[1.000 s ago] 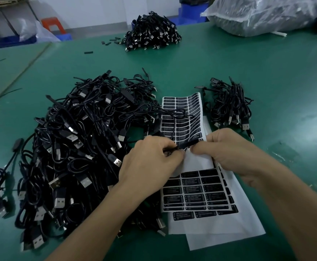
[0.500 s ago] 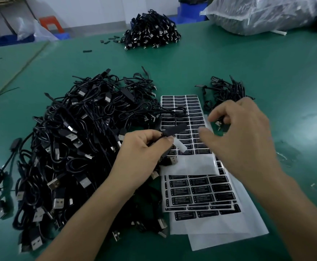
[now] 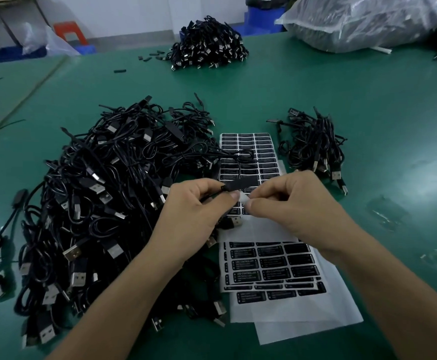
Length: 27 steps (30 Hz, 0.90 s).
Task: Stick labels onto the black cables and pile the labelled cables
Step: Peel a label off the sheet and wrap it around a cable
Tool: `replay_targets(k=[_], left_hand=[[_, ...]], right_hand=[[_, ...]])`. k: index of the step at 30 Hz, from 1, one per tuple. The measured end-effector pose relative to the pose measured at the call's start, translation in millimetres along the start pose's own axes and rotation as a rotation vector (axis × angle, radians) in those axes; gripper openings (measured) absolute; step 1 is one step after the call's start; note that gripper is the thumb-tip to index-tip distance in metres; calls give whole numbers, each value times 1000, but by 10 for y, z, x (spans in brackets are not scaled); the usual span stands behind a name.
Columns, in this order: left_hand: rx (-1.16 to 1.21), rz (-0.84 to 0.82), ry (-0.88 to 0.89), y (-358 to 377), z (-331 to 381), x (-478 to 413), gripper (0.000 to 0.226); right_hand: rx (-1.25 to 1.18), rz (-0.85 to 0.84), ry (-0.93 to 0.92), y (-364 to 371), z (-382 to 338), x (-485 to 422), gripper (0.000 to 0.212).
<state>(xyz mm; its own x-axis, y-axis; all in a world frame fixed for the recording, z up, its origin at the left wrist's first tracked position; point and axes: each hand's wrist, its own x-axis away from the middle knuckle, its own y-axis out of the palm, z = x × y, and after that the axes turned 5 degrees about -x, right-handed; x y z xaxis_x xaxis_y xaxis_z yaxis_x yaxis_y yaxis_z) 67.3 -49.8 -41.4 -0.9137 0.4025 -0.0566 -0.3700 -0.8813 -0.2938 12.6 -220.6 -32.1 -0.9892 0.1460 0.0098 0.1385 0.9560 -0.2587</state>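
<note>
My left hand (image 3: 194, 209) pinches the flat black controller piece of a black cable (image 3: 240, 184) above the label sheets. My right hand (image 3: 290, 201) meets it from the right, thumb and finger pinching a small pale label tab (image 3: 244, 200) right under that piece. The cable's USB plug (image 3: 234, 221) hangs below my left hand. White sheets of black labels (image 3: 266, 268) lie under both hands, with a second sheet (image 3: 248, 152) behind. A big tangle of black cables (image 3: 95, 203) lies at left. A small pile of cables (image 3: 313, 146) sits at right.
The green table (image 3: 368, 105) carries another cable heap (image 3: 209, 48) at the far middle and a clear plastic bag (image 3: 363, 22) of goods at the far right. Small black bits (image 3: 150, 57) lie near the far heap. Scraps of clear film (image 3: 386, 211) lie at right.
My right hand lifted away toward the small right pile, then came back to the cable end held by my left hand. It now pinches a pale tab there.
</note>
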Motion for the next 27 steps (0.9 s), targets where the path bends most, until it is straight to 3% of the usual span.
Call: replay_targets(k=[6, 9, 16, 23, 27], left_hand=[[87, 25, 8, -24, -37, -16, 16], [64, 69, 13, 11, -4, -18, 34], [93, 134, -16, -8, -19, -22, 36], [185, 49, 20, -13, 8, 0, 34], [206, -84, -16, -59, 36, -7, 28]], right_hand=[[177, 105, -96, -34, 75, -31, 19], [234, 228, -269, -25, 109, -25, 15], [443, 385, -697, 26, 112, -4, 6], [461, 507, -921, 59, 129, 5, 17], [428, 521, -953, 58, 189, -19, 28]])
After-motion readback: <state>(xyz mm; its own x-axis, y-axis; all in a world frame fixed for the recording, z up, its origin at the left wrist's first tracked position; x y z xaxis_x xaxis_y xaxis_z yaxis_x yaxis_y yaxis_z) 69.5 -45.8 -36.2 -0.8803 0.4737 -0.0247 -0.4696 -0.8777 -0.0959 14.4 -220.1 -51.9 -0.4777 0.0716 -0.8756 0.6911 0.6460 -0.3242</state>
